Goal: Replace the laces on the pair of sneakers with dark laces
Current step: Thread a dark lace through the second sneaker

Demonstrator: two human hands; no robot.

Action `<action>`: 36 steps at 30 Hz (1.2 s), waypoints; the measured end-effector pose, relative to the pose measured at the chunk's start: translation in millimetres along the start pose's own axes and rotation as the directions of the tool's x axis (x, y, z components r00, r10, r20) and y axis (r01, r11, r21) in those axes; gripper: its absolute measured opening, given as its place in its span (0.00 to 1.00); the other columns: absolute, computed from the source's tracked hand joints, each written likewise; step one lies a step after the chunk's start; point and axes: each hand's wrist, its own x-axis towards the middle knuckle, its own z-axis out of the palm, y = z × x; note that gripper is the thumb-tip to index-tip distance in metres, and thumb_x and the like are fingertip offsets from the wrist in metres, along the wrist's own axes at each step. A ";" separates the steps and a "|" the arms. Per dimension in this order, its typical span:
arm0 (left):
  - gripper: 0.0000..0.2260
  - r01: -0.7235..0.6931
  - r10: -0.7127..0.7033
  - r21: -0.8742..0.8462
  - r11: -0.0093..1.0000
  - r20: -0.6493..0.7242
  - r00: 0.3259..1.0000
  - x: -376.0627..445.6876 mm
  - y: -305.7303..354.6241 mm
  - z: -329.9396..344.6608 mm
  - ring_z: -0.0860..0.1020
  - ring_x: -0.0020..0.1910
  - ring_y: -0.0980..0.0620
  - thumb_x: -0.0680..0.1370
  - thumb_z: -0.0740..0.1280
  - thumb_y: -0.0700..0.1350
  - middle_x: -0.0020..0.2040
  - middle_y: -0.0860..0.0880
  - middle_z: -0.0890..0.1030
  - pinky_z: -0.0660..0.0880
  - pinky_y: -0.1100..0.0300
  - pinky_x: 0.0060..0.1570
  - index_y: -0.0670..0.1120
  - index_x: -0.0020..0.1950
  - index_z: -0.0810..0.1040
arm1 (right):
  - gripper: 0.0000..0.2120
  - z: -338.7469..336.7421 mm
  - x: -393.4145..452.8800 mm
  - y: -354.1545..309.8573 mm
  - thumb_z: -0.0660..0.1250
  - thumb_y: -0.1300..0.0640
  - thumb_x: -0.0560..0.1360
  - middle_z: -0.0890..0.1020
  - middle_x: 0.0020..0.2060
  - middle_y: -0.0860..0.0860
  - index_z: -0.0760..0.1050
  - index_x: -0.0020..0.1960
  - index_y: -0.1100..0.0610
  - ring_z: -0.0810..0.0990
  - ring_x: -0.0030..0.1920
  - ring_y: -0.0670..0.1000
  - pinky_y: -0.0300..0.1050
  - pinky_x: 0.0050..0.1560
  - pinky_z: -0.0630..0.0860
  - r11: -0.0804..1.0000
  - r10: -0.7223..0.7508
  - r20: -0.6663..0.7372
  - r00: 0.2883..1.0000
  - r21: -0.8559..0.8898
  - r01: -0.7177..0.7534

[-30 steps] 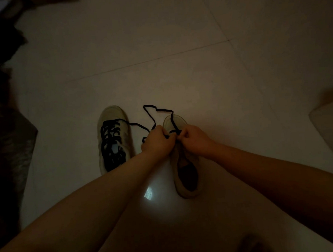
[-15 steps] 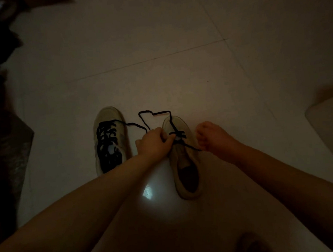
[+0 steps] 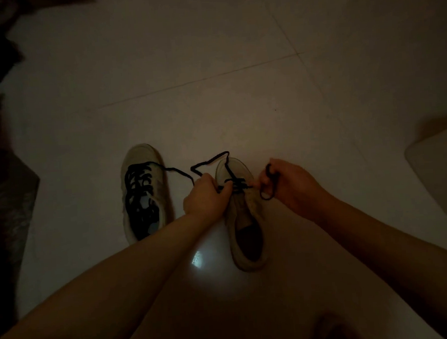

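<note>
The laced shoe [image 3: 142, 192] lies left of the open shoe [image 3: 242, 215], unmoved. The left hand [image 3: 205, 196] still pinches the dark lace [image 3: 234, 185] at the open shoe's eyelets. The right hand [image 3: 287, 183] has lifted just right of that shoe, fingers now curled round a lace loop.

No readable text or labels anywhere

Left hand [image 3: 205, 196] covers the near eyelets of the pale unlaced sneaker [image 3: 244, 220] — lace path there unreadable. Dark heap [image 3: 7, 208] at left edge too dim to identify — pale boxy object [image 3: 440, 177] cut off right.
</note>
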 end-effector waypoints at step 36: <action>0.24 -0.187 0.172 -0.205 0.961 -0.088 0.981 6.1 -1.0 -13.4 0.70 0.61 0.47 0.72 0.72 0.45 0.61 0.42 0.67 0.67 0.62 0.52 0.40 0.64 0.67 | 0.18 -1.9 0.2 -3.1 0.54 0.57 0.80 0.69 0.24 0.50 0.64 0.30 0.57 0.74 0.28 0.48 0.43 0.43 0.73 0.996 0.094 0.194 0.976 -0.020 -0.092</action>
